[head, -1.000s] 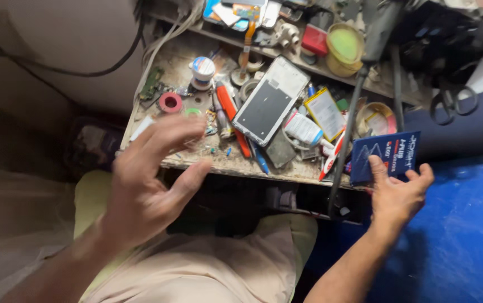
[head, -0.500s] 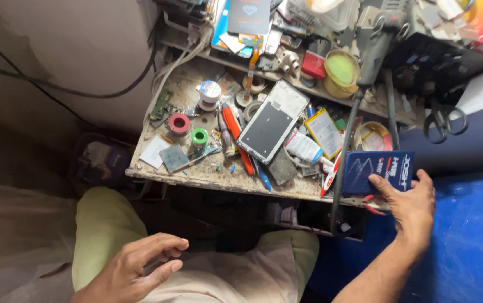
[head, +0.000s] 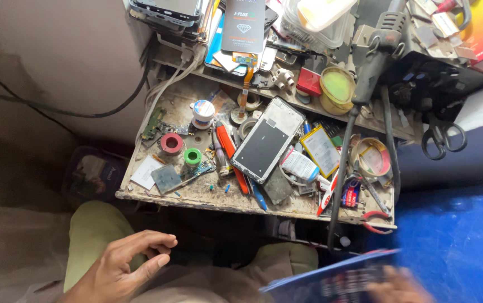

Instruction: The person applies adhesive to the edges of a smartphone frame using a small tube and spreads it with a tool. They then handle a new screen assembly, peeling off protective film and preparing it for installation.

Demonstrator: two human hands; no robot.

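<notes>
Seen from the head camera, looking down over a lap in light trousers at a small, cluttered repair desk.

Left hand low at the bottom left, above the left thigh, clear of the desk edge. Grip released: fingers curled loosely, thumb apart beneath them, nothing between them.

Right hand at the bottom right, blurred, mostly cut off by the frame edge. Grip grasping a flat dark-blue packet, held nearly level below and in front of the desk, over the right knee; exact finger placement too blurred to tell.

On the desk, near the middle: a phone display panel lying face up, tilted diagonally. Just left of it, an orange-handled tool and a blue pen-like tool by the front edge. Farther left: a red tape roll, a green tape roll just beside it, a small white round tin behind, and a grey square chip plate near the front. Right of the panel: a yellow-edged phone battery and a white tube. At the right front corner, red-handled pliers.

On the shelf behind: a yellow-green round container, a grey hot-air handle with its black cable running down over the desk front. Scissors hanging at the right, above a blue surface.
</notes>
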